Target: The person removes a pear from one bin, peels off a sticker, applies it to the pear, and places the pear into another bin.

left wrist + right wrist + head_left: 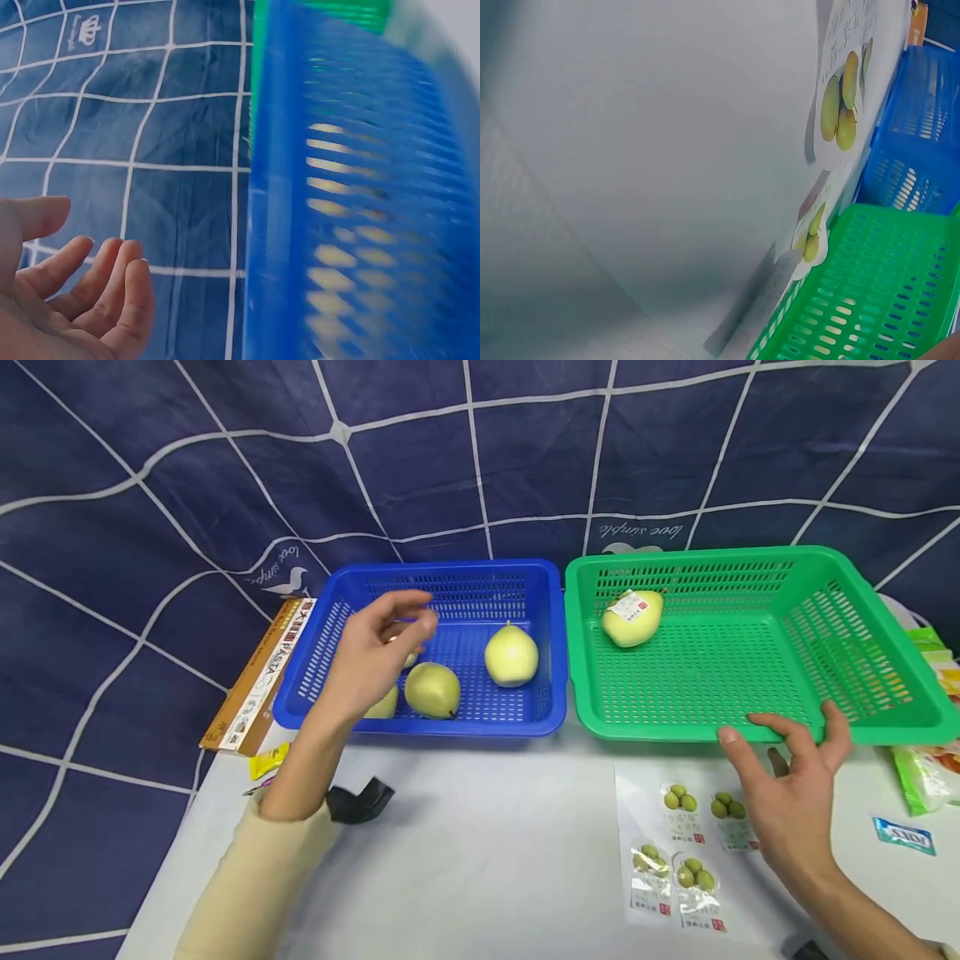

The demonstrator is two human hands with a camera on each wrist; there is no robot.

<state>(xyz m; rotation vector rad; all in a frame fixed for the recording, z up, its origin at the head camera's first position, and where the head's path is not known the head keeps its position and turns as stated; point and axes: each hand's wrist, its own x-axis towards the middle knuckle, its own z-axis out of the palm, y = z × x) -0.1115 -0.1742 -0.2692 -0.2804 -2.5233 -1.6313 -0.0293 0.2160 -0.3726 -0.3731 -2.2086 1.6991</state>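
Observation:
My left hand (pixel 375 652) hovers over the blue basket (pixel 450 727), its fingers loosely bent with nothing between them. Inside that basket lie several yellow-green pears (pixel 512 656), some partly hidden behind the hand. In the left wrist view, the same hand (pixel 82 292) appears beside the basket's slotted wall (pixel 277 225). My right hand (pixel 798 789) has its fingers spread, with fingertips right at the near rim of the green basket (pixel 660 732). A pear (pixel 632 618) with a white label (pixel 627 605) on it sits at the green basket's back left.
A sheet of pear stickers (pixel 630 827) lies in front of the green basket, partly under my right hand. At left stands a pasta box (pixel 258 677), with a yellow packet (pixel 267 761) near it. A blue sachet (pixel 904 836) and snack bags (pixel 930 768) lie at right.

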